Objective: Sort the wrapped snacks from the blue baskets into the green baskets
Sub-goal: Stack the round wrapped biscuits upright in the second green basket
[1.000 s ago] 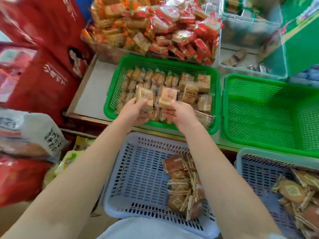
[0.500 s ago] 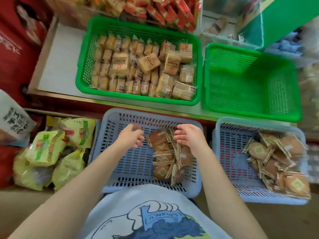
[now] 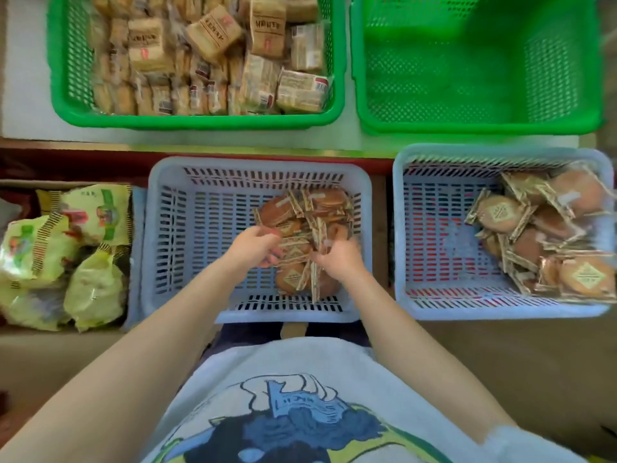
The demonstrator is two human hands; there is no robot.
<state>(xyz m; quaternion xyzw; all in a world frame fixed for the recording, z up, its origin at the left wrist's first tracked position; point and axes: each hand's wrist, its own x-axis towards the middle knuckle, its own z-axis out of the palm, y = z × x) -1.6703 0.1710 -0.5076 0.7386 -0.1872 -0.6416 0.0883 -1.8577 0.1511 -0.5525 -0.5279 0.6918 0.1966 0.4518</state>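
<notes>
Pale blue slotted plastic: the near blue basket (image 3: 167, 235) sits directly below you, holding a heap of round brown wrapped snacks (image 3: 302, 228) crowded toward its right half. Your left hand (image 3: 257, 247) has its fingers curled into the heap's left edge; your right hand (image 3: 337, 259) pinches a wrapper edge at the heap's middle. Which single packet each hand holds is hard to make out, as the wrappers overlap and blur. The packets lie at mixed angles, several standing on edge with crimped seams running near to far. A second blue basket (image 3: 430, 228) to the right holds similar snacks (image 3: 547, 235), cut off at the frame edge. On the worktop (image 3: 23, 95), the left green basket (image 3: 200, 121) is packed with square tan packets (image 3: 213, 55), its far side cropped; the right green basket (image 3: 467, 125) lies beside it.
</notes>
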